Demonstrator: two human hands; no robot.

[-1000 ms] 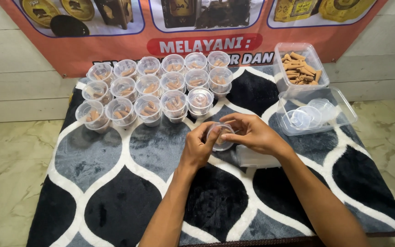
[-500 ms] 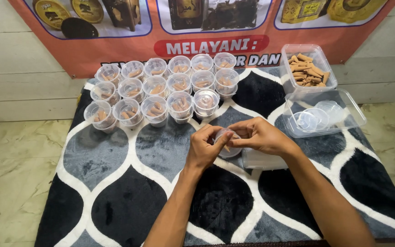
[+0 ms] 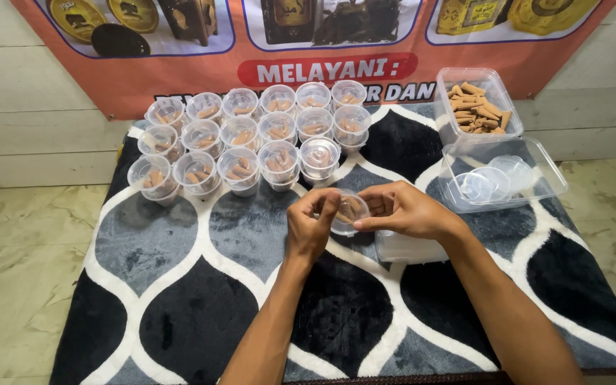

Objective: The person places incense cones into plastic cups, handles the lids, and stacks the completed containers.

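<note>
Cup: small clear lidded cup [image 3: 348, 212] at frame centre.
Hands: left hand [image 3: 311, 229] and right hand [image 3: 402, 210] both pinch it closed.
Risk: uneven pressing might pop the lid, spilling brown pieces onto the rug [image 3: 180, 285].

A black, grey and white patterned rug [image 3: 180, 306] lies on a pale marbled tile floor [image 3: 8, 285]. Behind the rug's far edge, an orange banner [image 3: 201, 68] hangs against a white plank wall [image 3: 23, 135] in soft, even light.
</note>
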